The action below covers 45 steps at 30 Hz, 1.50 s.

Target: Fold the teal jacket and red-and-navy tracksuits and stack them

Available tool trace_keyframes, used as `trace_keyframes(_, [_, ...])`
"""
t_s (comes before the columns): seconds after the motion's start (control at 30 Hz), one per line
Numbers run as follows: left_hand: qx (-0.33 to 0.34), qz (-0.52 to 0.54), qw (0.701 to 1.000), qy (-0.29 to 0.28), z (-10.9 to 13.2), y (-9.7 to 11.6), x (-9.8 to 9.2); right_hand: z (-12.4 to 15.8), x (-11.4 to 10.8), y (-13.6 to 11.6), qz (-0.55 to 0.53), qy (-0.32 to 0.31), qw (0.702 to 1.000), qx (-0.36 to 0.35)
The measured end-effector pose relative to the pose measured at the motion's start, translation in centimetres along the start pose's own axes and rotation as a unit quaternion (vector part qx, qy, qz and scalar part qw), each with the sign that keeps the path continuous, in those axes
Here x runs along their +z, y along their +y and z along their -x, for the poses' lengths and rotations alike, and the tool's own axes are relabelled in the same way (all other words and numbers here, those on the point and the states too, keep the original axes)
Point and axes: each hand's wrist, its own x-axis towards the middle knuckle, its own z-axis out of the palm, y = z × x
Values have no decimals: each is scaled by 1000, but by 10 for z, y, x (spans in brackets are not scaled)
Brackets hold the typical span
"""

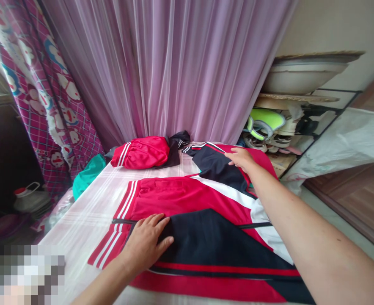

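Note:
A red, white and black zip-up track jacket [174, 195] lies spread on the bed or table, its striped hem toward the left. The near black sleeve [206, 231] is folded across its front. On that sleeve, close to the hem, my left hand [149, 237] rests flat with its fingers spread. My right hand [240, 160] reaches over to the far black sleeve [215, 167], touching it near the shoulder side with fingers stretched out and apart. Part of the collar end is hidden behind my right forearm.
A bundled red garment [145, 152] with white stripes lies at the back by the purple curtain [180, 76]. Teal cloth [88, 176] hangs at the left edge. A rack at right carries a large bowl [304, 76], a neon visor [266, 120] and shoes.

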Motion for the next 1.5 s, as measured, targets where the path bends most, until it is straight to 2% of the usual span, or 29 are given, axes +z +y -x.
trace_keyframes(0.07, [-21,15,1000,10,-18,-18,-18,-8,3,7,6,-28,1000,-5])
trace_keyframes(0.13, [-48,-16,998,40,-43,-39,-39,-11,3,13,53,-39,997,-39])
trace_keyframes(0.27, [-90,-117,988,53,-98,-85,-67,-4,-7,14,125,-16,989,-74])
trace_keyframes(0.37, [-129,-133,983,-14,-124,-110,-73,9,-19,7,43,-4,996,-83])
trace_keyframes(0.47, [-117,-129,982,-74,-132,-124,-75,28,-33,2,-125,-55,987,-89])
trace_keyframes(0.53, [-98,-139,983,-74,-128,-128,-77,43,-43,3,-211,-99,968,-92])
trace_keyframes(0.67, [-45,-168,985,-8,-102,-123,-83,81,-64,16,-270,-151,949,-67])
trace_keyframes(0.8, [-2,-190,981,34,-60,-112,-78,124,-79,46,-262,-212,941,-36])
trace_keyframes(0.93, [23,-187,982,11,-26,-103,-69,157,-81,83,-180,-260,948,-44])
trace_keyframes(1.03, [5,-191,982,-1,-13,-96,-67,172,-73,105,-117,-262,957,-43])
trace_keyframes(1.2, [-14,-194,981,-9,-10,-83,-74,180,-53,121,-122,-259,958,-38])
trace_keyframes(1.33, [-31,-196,980,3,-8,-80,-78,177,-52,122,-106,-203,972,-58])
trace_keyframes(1.43, [-55,-187,981,-11,-3,-75,-78,179,-57,130,-140,-152,976,-72])
trace_keyframes(1.5, [-65,-178,982,7,-2,-69,-78,183,-59,138,-160,-137,974,-77])
